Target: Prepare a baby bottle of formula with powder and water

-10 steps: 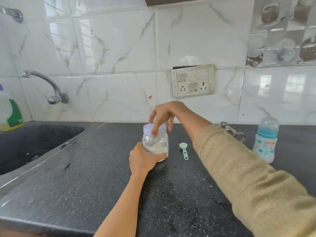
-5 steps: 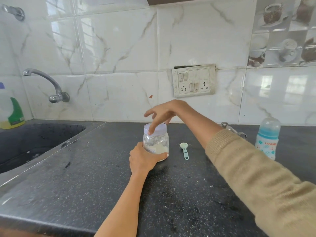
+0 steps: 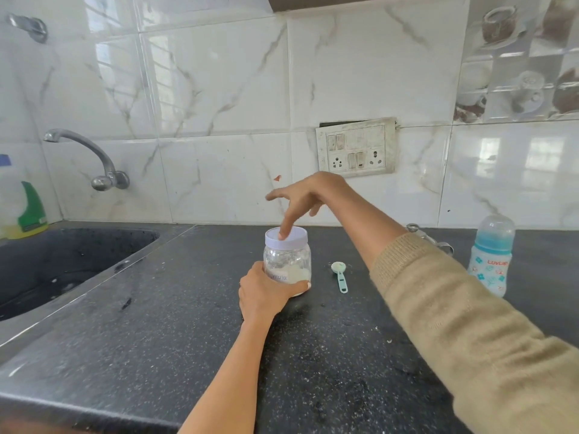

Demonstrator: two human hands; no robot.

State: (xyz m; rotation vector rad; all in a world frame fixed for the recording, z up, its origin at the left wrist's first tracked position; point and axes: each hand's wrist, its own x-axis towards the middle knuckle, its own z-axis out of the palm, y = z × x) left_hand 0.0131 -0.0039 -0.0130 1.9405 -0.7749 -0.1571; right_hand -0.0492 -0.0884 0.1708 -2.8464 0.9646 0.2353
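A clear jar [image 3: 288, 261] with a pale lilac lid [image 3: 293, 238] and white powder at its bottom stands on the dark counter [image 3: 156, 324]. My left hand [image 3: 266, 291] grips the jar's lower part. Above the jar, my right hand [image 3: 300, 198] has its fingers spread and straight, and one fingertip touches the lid's top. A small mint-green scoop [image 3: 340, 275] lies on the counter just right of the jar. At the far right stands a capped baby bottle [image 3: 492, 255] with a blue collar and a printed body.
A dark sink [image 3: 62, 264] is set into the counter at the left, with a wall tap [image 3: 91, 155] above it and a detergent bottle [image 3: 22, 202] at its corner. A metal object [image 3: 438, 241] shows behind my right sleeve. A switch board [image 3: 357, 148] hangs on the tiled wall.
My right hand has let go of the lid's rim and opened, its fingers lifting and spreading until only one fingertip rests on the lid. My left hand keeps its grip on the jar.
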